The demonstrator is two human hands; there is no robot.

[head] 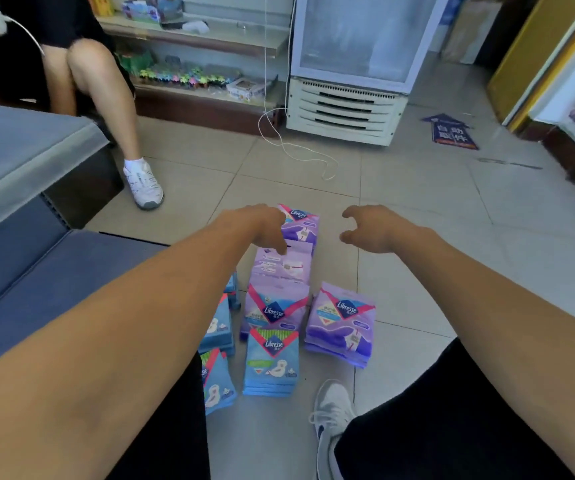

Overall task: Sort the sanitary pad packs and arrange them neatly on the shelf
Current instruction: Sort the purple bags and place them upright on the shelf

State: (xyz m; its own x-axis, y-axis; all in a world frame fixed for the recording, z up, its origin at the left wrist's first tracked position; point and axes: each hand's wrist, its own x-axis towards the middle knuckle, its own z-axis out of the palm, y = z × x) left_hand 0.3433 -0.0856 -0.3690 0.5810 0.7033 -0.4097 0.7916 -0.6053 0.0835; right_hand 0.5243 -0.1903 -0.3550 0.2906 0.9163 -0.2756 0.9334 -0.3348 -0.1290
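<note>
1. So: floor (pixel 417 209) is the staging area. Packs sit in stacks by colour, prob. pre-sorted before going on the shelf (pixel 210 38) at the back wall.
2. Purple stacks: far one (pixel 302 221), mid (pixel 284 263), right (pixel 339 323). Blue stack (pixel 271 362) nearest; more blue at left, partly hidden by the arm.
3. Left hand (pixel 262 230) reaches over the far purple stack, fingers curled down touching the packs; actual grip can't tell.
4. Right hand (pixel 371 228) hovers beside it, fingers loosely curled, holding nothing, likely to flank the stack for a two-handed lift.

bare floor (pixel 417 209) right, packs (pixel 279 306) crowd centre
</note>
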